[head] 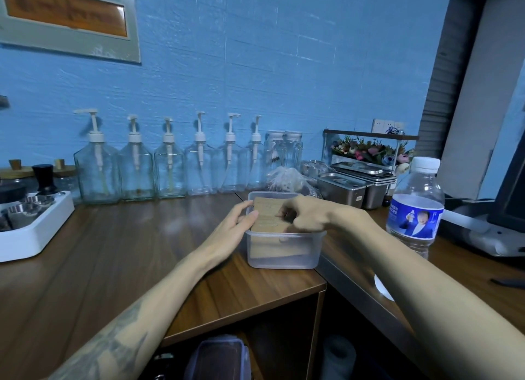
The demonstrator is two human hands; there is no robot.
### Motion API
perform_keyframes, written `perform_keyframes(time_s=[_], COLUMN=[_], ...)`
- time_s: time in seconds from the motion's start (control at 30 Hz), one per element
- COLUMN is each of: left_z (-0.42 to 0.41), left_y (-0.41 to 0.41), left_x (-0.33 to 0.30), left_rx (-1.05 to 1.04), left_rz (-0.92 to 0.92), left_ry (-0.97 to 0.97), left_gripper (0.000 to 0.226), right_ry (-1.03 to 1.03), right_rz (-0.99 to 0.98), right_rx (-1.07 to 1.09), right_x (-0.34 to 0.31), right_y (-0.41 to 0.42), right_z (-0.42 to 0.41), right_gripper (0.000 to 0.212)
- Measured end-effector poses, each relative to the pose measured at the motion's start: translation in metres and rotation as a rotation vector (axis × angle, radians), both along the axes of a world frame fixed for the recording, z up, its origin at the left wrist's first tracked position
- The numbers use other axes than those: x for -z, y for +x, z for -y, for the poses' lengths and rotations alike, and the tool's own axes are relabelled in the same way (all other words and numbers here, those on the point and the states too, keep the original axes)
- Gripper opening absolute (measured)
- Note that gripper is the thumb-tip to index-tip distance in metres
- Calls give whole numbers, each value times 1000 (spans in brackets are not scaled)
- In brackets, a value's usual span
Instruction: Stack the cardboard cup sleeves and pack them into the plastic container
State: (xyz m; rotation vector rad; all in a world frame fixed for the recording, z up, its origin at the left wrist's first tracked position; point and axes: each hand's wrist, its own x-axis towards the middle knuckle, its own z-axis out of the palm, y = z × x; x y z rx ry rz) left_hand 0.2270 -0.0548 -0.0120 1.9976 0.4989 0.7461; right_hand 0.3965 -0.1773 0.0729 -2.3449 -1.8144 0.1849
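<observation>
Plastic container (284, 249): clear, rectangular, lidless, standing on the wooden counter (113, 254) near its front right corner, beside a lower steel-edged worktop

Cardboard sleeves (268, 215): a flat brown stack lying inside the container, top face level with the rim; long axis runs from the near rim to the far rim, away from the person; the far end sits at the back wall of the container

Left hand (234, 223): on the container's left side, fingers curled over the left rim and touching the left edge of the stack, thumb along the outside wall

Right hand (306, 213): over the container from the right, fingertips bent down and pinching the right edge of the top sleeve

Pump bottles (170, 169): a row of clear glass ones, upright against the blue wall

White tray (37, 226): far left, holding metal cups

Steel pans (352, 186): lidded, behind the container

Water bottle (416, 206): upright, right of the container, blue label
</observation>
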Motion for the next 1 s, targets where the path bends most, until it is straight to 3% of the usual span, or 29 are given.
perform_keyframes(time_s=[0.23, 0.4, 0.57, 0.7, 0.8, 1.0], left_z=[-2, -1, -2, -4, -6, -10], left_y=[0, -2, -3, -4, -6, -14], left_x=[3, 2, 3, 5, 4, 2], left_rx=[-5, -5, -26, -39, -70, -129], left_rz=[12, 30, 39, 51, 46, 68], left_ry=[-51, -31, -11, 1, 12, 50], left_gripper=[77, 66, 55, 55, 48, 38], right_ry=[35, 41, 27, 16, 118, 402], right_rz=[-26, -28, 67, 55, -39, 12], right_rx=[-20, -39, -78, -77, -54, -55], right_x=[1, 4, 7, 6, 5, -3], right_y=[2, 7, 12, 11, 9, -5], right_z=[0, -2, 0, 1, 2, 5], right_gripper=[57, 63, 49, 59, 62, 39])
